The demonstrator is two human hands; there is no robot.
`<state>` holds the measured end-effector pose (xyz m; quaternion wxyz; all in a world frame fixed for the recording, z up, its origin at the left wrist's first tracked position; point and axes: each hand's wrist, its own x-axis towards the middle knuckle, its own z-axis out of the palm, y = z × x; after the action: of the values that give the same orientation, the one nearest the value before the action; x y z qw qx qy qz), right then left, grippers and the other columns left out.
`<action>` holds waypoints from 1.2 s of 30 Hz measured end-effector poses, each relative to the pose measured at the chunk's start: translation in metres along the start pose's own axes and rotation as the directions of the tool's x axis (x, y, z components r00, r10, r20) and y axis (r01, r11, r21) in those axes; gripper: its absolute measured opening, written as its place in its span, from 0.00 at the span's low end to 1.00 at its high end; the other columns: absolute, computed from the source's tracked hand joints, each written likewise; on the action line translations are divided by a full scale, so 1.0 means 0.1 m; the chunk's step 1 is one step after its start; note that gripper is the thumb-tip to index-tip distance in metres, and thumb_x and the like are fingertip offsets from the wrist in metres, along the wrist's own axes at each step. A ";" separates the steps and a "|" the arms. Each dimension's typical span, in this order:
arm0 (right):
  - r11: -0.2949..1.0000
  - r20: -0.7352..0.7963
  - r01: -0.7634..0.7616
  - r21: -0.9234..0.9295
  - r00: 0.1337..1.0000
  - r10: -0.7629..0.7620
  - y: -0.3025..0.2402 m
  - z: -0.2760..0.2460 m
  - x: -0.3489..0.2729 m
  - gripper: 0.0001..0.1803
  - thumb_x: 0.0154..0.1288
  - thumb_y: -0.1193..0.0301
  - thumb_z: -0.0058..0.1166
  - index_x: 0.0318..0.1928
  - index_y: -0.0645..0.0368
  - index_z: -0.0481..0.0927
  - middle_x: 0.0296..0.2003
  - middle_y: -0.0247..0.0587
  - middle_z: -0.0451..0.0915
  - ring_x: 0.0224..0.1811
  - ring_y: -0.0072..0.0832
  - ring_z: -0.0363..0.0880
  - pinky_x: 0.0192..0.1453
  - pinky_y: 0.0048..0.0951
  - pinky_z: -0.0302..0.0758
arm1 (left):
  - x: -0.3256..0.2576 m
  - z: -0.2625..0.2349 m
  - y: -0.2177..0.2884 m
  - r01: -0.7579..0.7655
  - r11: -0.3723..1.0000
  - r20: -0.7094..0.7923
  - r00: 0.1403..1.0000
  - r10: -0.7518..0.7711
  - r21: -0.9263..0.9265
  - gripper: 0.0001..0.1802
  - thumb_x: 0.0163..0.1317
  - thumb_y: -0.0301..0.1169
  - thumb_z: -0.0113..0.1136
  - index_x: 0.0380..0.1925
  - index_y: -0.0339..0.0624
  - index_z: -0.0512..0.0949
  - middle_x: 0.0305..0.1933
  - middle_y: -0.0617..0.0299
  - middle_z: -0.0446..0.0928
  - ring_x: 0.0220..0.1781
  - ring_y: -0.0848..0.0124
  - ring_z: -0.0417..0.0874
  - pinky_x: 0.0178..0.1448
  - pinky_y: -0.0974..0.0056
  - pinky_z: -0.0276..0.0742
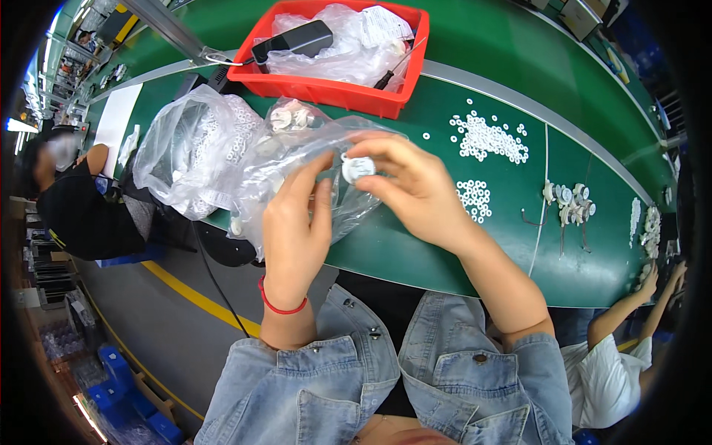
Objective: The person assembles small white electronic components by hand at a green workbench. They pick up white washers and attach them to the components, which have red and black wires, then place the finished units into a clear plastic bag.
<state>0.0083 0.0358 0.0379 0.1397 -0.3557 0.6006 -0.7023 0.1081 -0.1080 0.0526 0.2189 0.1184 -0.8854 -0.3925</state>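
Observation:
My right hand (419, 189) pinches a small white round part (359, 170) between thumb and fingers, above a clear plastic bag (256, 167). My left hand (297, 230), with a red string at its wrist, is curled at the mouth of that bag and holds its film. Some of its fingertips are hidden in the folds. Through the film, further white round parts (291, 117) show at the bag's far end. To the left, touching it, stands a second clear bag (211, 141) full of small white rings.
A red bin (326, 87) holds plastic bags, a black box and a screwdriver. White rings (486, 139) lie loose in two groups on the green table (415, 256). Wired white parts (571, 200) lie further right. Other people sit at left and lower right.

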 end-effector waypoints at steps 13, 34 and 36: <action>0.777 -0.188 -0.182 0.603 0.914 0.360 -0.25 -0.53 -0.79 0.16 0.73 0.64 0.58 0.51 0.62 0.74 0.44 0.38 0.79 0.40 0.20 0.77 0.40 0.23 0.74 | -0.29 0.67 0.58 -0.022 0.831 0.133 0.985 0.114 -0.555 0.30 0.60 0.33 0.72 0.61 0.35 0.75 0.35 0.55 0.81 0.32 0.70 0.84 0.35 0.69 0.81; 0.739 -0.246 -0.167 0.652 0.876 0.414 -0.29 -0.82 -1.36 0.18 0.69 0.73 0.59 0.56 0.64 0.71 0.54 0.45 0.75 0.52 0.26 0.76 0.51 0.25 0.75 | -0.62 1.15 0.58 0.001 0.717 0.157 0.976 0.152 -0.697 0.18 0.52 0.20 0.74 0.44 0.31 0.82 0.39 0.53 0.85 0.38 0.65 0.88 0.43 0.64 0.83; 0.831 -0.283 -0.129 0.542 0.902 0.325 -0.27 -0.84 -1.37 0.17 0.68 0.77 0.59 0.54 0.65 0.73 0.55 0.46 0.74 0.54 0.28 0.76 0.53 0.27 0.76 | -0.61 1.14 0.57 0.043 0.756 0.209 0.970 0.126 -0.653 0.20 0.53 0.21 0.74 0.48 0.32 0.82 0.38 0.54 0.86 0.38 0.67 0.88 0.43 0.66 0.84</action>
<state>0.0552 0.1898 0.0156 0.1992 -0.0944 0.4468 -0.8670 0.1050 0.0262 0.0089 0.1462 -0.0336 -0.7150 -0.6829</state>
